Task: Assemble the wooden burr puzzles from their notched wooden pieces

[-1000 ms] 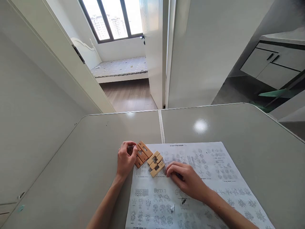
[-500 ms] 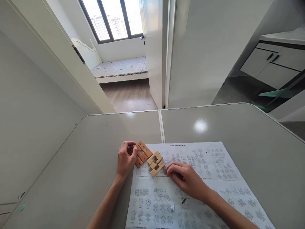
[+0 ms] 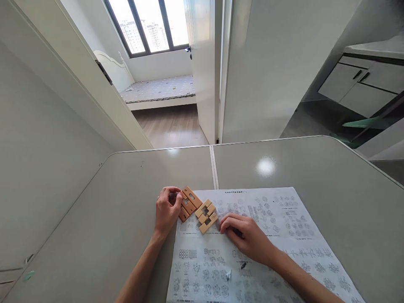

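Note:
Reddish-brown wooden puzzle blocks (image 3: 192, 198), with slots and printed numbers, lie together at the paper's upper left corner. My left hand (image 3: 168, 208) has its fingers curled round their left side, the thumb against the wood; part of the blocks is hidden behind it. Touching or nearly touching them on the right is a group of paler notched wooden blocks (image 3: 206, 216) with square gaps between them. My right hand (image 3: 249, 235) rests on the printed sheet (image 3: 221, 242), just right of the pale blocks. Its fingers are loosely curled together, and nothing shows in them.
The sheet carries rows of small block diagrams and lies on a grey-green table (image 3: 151, 170) with a seam near its middle. A small white scrap (image 3: 228, 275) and a dark bit (image 3: 243, 266) sit on the paper. Beyond are an open door (image 3: 205, 75) and a bed (image 3: 160, 88).

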Available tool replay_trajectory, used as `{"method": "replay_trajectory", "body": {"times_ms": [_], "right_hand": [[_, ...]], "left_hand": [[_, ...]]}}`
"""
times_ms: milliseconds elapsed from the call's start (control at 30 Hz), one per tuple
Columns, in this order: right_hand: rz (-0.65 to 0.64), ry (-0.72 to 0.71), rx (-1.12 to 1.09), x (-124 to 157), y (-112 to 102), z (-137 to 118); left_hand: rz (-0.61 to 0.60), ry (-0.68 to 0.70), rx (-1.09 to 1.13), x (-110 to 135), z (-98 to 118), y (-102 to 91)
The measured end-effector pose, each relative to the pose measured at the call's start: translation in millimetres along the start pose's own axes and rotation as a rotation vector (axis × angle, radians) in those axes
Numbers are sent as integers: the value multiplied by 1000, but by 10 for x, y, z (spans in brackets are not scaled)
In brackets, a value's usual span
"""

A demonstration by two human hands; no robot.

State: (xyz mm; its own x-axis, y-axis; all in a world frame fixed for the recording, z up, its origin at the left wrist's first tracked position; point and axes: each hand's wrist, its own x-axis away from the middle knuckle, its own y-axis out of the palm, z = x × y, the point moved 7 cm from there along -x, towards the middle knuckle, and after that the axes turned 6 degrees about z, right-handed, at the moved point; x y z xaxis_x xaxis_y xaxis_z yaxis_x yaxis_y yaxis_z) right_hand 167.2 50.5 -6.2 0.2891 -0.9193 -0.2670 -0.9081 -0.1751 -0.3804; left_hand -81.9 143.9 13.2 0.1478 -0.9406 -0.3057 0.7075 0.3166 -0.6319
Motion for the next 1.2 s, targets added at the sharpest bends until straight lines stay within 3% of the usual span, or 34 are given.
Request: {"method": "replay_trajectory", "body": {"times_ms": [1200], "right_hand": [[-5,9,-6,10,16,27]], "left_hand": [[22,-105,63,-11,-161,19]]}}
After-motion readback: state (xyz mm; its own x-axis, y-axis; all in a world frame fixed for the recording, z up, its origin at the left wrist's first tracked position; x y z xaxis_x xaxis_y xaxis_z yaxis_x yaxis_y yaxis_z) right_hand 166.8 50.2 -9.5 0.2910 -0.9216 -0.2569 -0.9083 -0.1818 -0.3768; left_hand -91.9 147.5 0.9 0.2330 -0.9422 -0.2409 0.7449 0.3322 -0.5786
